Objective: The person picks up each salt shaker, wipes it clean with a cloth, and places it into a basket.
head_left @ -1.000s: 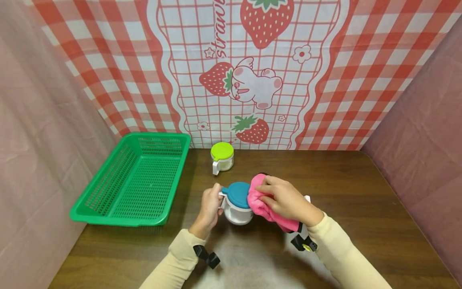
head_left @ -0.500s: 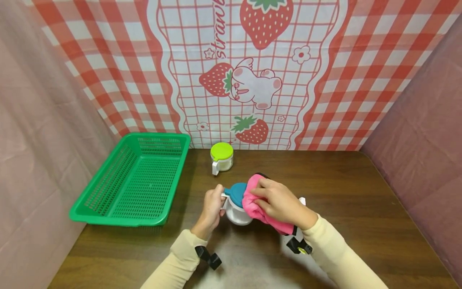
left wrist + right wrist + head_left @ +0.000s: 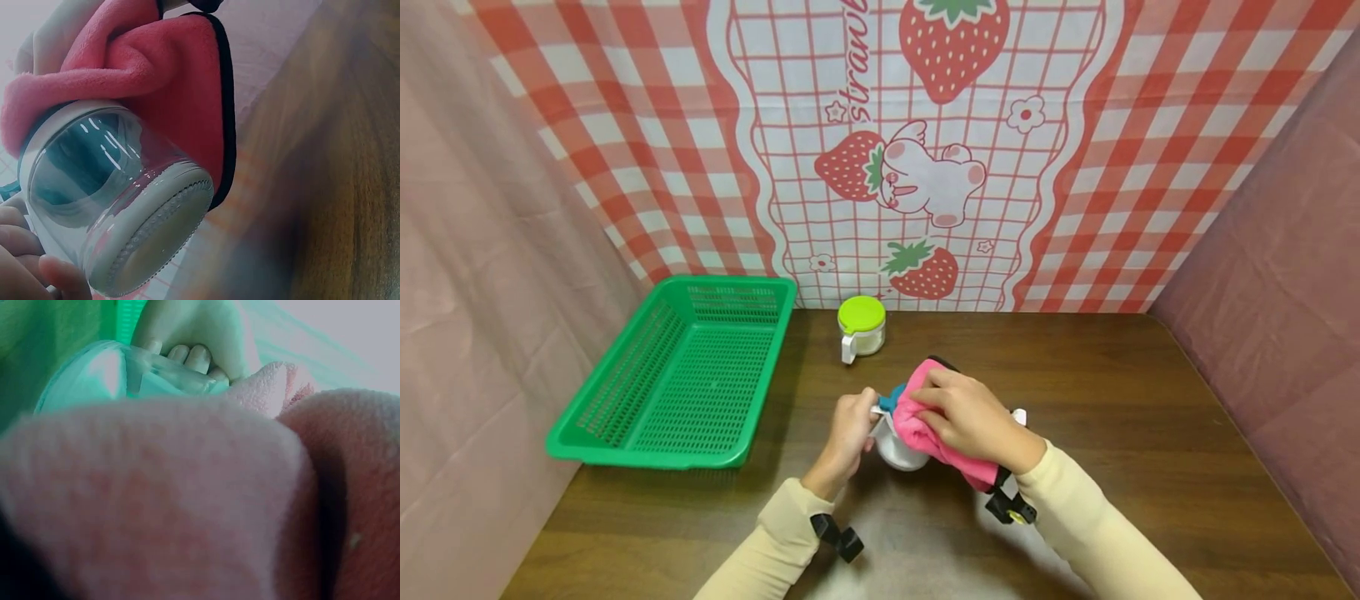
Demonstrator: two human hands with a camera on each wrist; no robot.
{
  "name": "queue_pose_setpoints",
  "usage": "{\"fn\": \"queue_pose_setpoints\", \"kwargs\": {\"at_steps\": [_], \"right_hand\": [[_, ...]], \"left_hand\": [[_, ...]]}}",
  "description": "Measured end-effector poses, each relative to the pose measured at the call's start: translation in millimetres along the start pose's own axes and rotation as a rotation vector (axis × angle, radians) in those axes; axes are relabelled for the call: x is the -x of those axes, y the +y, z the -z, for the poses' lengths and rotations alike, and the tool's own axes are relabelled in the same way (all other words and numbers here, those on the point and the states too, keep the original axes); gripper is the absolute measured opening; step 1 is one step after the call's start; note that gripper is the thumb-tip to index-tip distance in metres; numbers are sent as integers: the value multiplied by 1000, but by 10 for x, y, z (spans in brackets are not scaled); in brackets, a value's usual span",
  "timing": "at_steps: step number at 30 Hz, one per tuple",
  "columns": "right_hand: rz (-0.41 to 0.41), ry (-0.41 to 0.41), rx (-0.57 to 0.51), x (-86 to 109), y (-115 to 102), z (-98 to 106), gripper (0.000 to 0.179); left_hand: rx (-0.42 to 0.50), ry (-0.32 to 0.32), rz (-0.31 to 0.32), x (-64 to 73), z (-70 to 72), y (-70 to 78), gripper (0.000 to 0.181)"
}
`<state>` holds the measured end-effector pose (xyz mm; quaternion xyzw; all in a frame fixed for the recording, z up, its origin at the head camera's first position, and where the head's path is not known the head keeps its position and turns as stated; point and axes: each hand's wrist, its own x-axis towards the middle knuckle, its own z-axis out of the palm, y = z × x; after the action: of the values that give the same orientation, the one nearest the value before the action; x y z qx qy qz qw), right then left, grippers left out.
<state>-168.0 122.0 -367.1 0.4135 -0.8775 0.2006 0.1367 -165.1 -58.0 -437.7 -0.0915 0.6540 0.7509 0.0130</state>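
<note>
one clear jar (image 3: 115,200) was tilted above the brown table (image 3: 1097,400), the left hand (image 3: 846,429) gripping its white handle (image 3: 876,410), the right hand (image 3: 968,415) clutching a pink cloth (image 3: 916,432) that covered most of its blue lid (image 3: 889,402).

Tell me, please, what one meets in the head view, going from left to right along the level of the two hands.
Green basket → left hand → jar with blue lid → pink cloth → right hand.
</note>
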Motion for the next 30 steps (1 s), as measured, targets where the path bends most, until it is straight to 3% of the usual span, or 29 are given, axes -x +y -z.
{"fn": "queue_pose_setpoints", "kwargs": {"at_steps": [10, 17, 30], "right_hand": [[-26, 14, -15, -57, 100, 16, 12], [-111, -6, -45, -11, 226, 13, 16], [-157, 22, -127, 106, 378, 12, 10]], "left_hand": [[-114, -41, -61, 52, -43, 27, 31], [-158, -36, -85, 81, -51, 36, 36], [0, 11, -76, 39, 1, 31, 27]]}}
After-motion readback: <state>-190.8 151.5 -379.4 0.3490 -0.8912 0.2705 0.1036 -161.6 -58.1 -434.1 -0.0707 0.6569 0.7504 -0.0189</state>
